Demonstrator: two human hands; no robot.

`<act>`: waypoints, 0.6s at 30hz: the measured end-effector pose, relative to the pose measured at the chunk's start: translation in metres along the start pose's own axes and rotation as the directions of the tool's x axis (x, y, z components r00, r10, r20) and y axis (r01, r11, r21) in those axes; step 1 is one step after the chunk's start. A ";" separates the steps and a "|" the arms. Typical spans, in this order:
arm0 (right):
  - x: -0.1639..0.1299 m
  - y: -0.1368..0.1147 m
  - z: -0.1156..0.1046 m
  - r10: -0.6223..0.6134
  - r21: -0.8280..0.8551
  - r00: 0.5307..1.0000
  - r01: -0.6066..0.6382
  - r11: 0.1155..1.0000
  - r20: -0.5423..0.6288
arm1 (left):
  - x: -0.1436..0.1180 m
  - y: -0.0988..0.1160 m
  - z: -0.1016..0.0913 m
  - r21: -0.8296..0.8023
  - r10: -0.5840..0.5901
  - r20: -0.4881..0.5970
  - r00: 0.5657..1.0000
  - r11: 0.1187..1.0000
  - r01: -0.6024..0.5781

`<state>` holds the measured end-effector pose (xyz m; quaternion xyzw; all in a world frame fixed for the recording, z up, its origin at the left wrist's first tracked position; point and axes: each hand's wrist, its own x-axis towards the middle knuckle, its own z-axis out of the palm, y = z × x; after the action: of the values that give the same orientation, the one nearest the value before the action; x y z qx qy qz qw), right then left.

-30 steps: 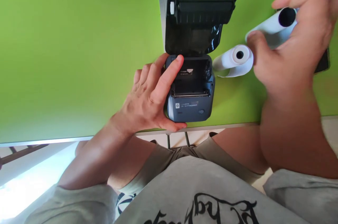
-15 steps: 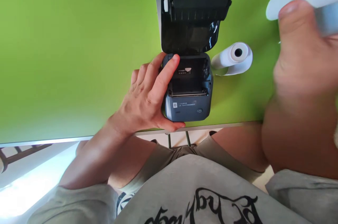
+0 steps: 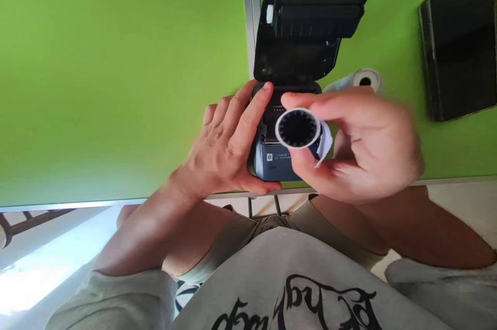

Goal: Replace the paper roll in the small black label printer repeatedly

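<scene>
A small dark label printer (image 3: 272, 167) sits near the table's front edge, its black lid (image 3: 306, 34) swung up and back. My left hand (image 3: 225, 143) grips the printer's left side, with the index finger on the rim of its paper bay and the thumb along the front. Above the bay, my right hand (image 3: 365, 143) pinches a roll of white paper (image 3: 323, 143) between thumb and fingers. The roll's dark, toothed core end faces up towards me, and a loose paper flap shows on its right. Part of the bay is hidden behind this hand.
Another white paper roll (image 3: 373, 79) lies behind my right hand, partly covered by it. A black tablet-like device (image 3: 464, 47) lies at the far right on the green table (image 3: 116, 86). A grey metal strip (image 3: 250, 9) runs across the tabletop behind the printer.
My right hand has come from the upper right to above the printer's bay, bringing the paper roll. The left hand keeps its grip. The view has shifted, so the black device now shows.
</scene>
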<state>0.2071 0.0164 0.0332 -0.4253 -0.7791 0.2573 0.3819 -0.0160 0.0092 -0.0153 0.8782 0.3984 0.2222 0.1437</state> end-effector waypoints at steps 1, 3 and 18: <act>0.002 0.000 -0.002 -0.081 -0.026 0.997 0.081 0.996 0.010 | 0.000 0.001 -0.001 0.009 0.000 0.002 1.000 1.000 0.000; 0.005 0.000 -0.005 -0.237 -0.132 0.971 0.237 0.963 0.014 | 0.001 0.002 -0.002 0.021 -0.010 0.019 1.000 1.000 0.010; -0.001 0.012 0.001 -0.121 -0.132 0.990 0.111 0.985 -0.067 | 0.004 0.000 -0.003 0.025 0.031 -0.024 0.999 0.999 -0.031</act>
<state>0.2123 0.0219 0.0235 -0.4122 -0.8027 0.1683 0.3969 -0.0149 0.0124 -0.0115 0.8832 0.3892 0.2303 0.1244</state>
